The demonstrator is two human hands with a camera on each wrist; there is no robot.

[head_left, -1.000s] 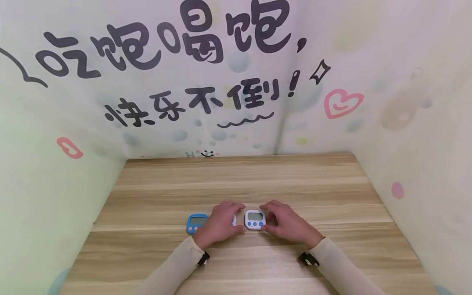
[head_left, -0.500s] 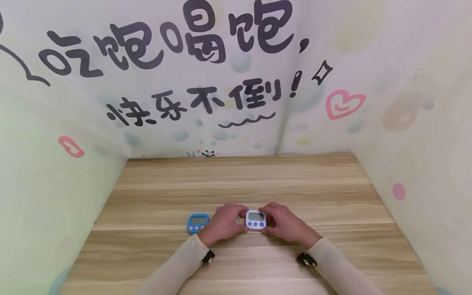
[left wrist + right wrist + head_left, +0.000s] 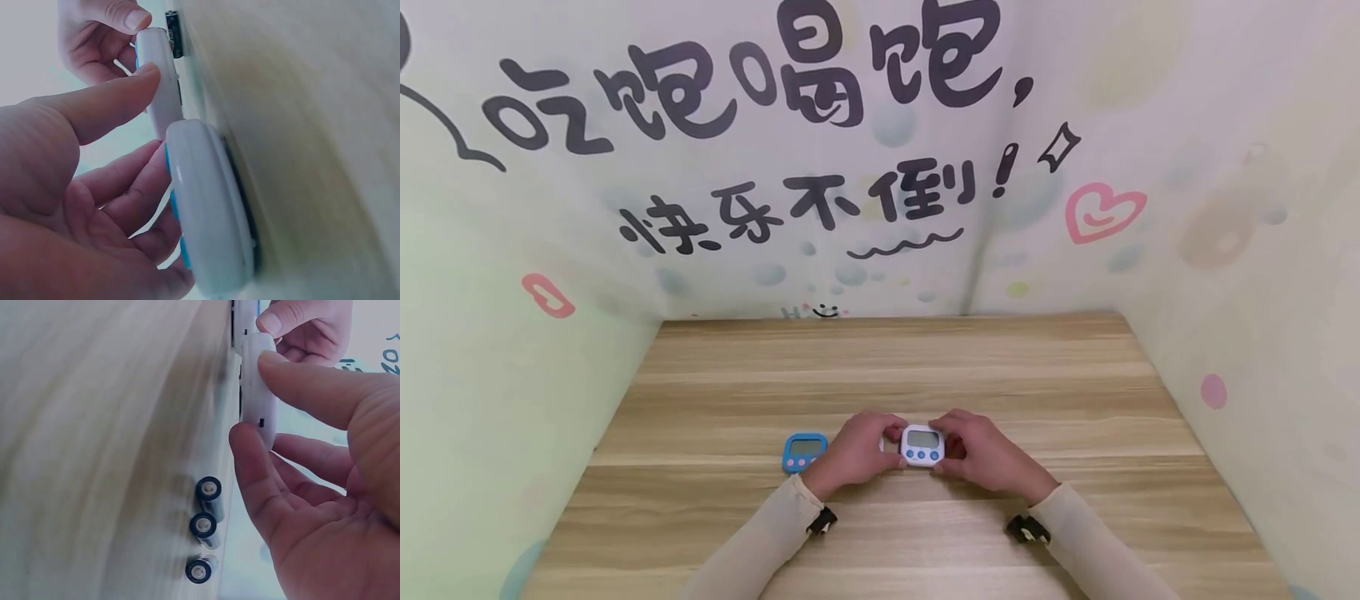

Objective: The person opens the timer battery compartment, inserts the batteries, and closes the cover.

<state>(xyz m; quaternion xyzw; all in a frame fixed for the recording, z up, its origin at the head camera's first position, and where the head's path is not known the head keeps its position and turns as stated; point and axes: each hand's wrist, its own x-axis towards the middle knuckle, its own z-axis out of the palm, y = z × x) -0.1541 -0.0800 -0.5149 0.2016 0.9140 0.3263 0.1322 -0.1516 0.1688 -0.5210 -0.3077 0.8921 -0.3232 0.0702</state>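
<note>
White timer (image 3: 922, 445) sits on the desk (image 3: 925, 367), pinched between left hand (image 3: 852, 454) and right hand (image 3: 988, 454); blue timer (image 3: 804, 452) lies just left. Left wrist: fingers curl by a second white timer (image 3: 209, 206). Right wrist: three batteries (image 3: 205, 534) beside the gripped timer

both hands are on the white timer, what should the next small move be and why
Probably lift the white timer and turn it back-side up. Both the left hand and the right hand already pinch its edges, and three loose batteries lie on the table beside it, so its back seems the likely target.
</note>
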